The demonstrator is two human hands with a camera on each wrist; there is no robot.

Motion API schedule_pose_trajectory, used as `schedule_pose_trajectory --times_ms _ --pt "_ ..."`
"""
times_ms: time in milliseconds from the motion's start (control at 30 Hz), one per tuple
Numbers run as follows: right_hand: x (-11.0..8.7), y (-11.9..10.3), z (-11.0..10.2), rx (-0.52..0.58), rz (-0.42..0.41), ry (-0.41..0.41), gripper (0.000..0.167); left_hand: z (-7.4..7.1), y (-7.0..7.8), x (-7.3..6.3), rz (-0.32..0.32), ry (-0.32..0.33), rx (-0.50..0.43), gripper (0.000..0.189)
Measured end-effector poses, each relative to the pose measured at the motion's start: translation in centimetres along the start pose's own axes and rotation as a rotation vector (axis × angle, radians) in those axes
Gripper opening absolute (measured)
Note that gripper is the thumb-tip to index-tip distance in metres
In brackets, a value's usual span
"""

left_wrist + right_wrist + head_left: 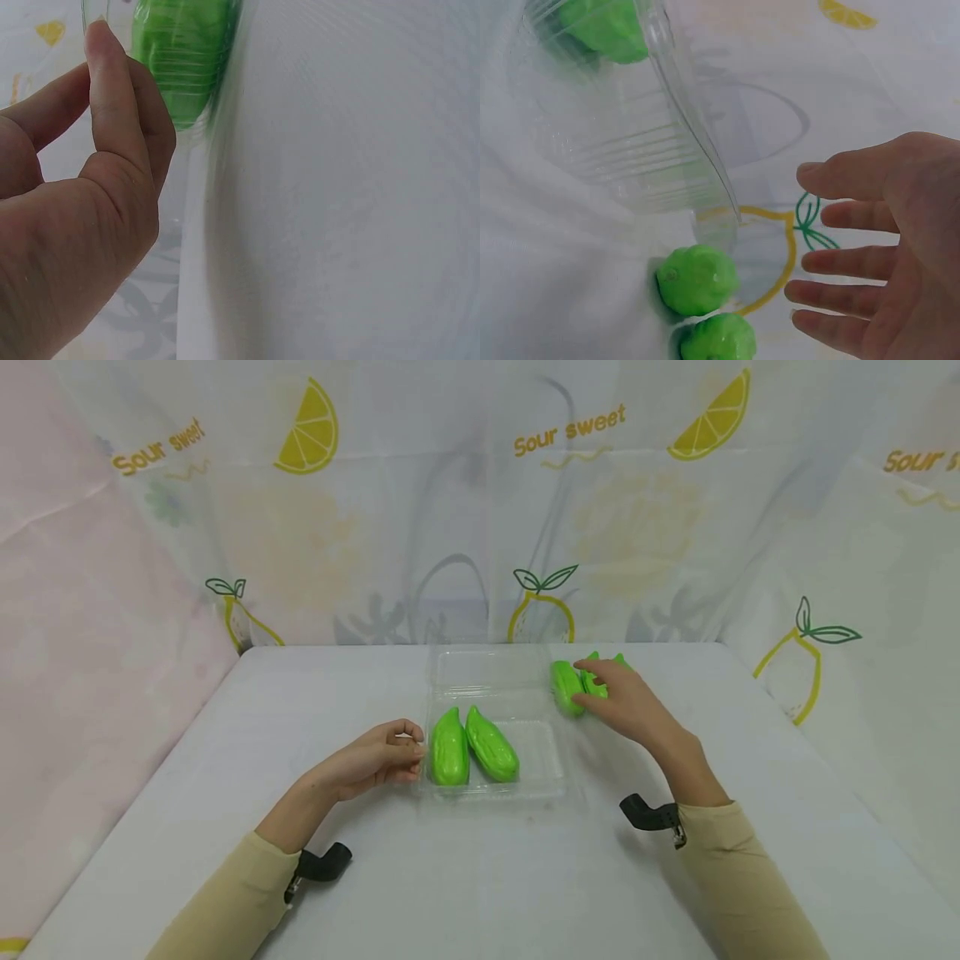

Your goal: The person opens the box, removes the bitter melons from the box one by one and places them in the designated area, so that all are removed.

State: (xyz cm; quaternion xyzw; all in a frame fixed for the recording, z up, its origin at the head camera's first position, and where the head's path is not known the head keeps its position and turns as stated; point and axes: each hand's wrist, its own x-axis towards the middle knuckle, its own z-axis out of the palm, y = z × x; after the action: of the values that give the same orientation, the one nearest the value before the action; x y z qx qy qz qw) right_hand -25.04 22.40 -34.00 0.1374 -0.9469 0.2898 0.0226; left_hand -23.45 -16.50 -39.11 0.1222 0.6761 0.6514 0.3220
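Note:
A clear plastic box (538,756) lies with its hinged lid (491,668) folded back. Two long, bright green gourd-like vegetables with pointed tips, a left one (450,750) and a slanted one (492,745), rest side by side in its left part. At the box's left edge my left hand (375,756) pinches the clear rim between thumb and fingers. My right hand (626,700) is above more green vegetables to the right of the box, fingers spread. In the right wrist view, a gap shows between those fingers and the nearest vegetable (697,280); another vegetable (720,339) lies beside it.
Under everything is a white table (487,877). A curtain (480,510) printed with lemons stands behind the table and along its sides. The raised lid edge (694,135) is close to the loose vegetables.

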Motion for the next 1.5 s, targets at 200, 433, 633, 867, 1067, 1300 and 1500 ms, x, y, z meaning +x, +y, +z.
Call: schedule_pose_trajectory --times_ms 200,433,633,867,1067,1300,1500 --pt "-0.2 -1.0 0.7 -0.018 -0.054 -0.006 0.055 0.0 -0.1 0.0 -0.008 0.001 0.003 0.021" --pt "-0.6 -2.3 1.6 0.003 -0.076 -0.04 0.055 0.0 0.0 -0.1 -0.006 0.004 0.001 0.023" --pt "-0.7 -3.3 2.5 0.007 -0.124 -0.068 0.053 0.0 0.0 -0.1 -0.004 0.006 0.003 0.021" --pt "-0.9 -3.9 3.3 0.011 -0.13 -0.078 0.052 -0.1 -0.1 0.0 -0.003 0.007 0.009 0.022" --pt "-1.1 -4.5 4.0 -0.024 -0.151 -0.105 0.053 -0.1 -0.2 0.0 -0.005 0.011 0.026 0.023" --pt "-1.0 -4.9 5.0 -0.009 -0.217 -0.15 0.053 0.0 -0.1 0.0 -0.002 0.013 0.022 0.023" --pt "-1.1 -5.3 5.9 0.01 -0.246 -0.173 0.053 0.0 -0.1 -0.1 -0.005 0.013 0.02 0.023"
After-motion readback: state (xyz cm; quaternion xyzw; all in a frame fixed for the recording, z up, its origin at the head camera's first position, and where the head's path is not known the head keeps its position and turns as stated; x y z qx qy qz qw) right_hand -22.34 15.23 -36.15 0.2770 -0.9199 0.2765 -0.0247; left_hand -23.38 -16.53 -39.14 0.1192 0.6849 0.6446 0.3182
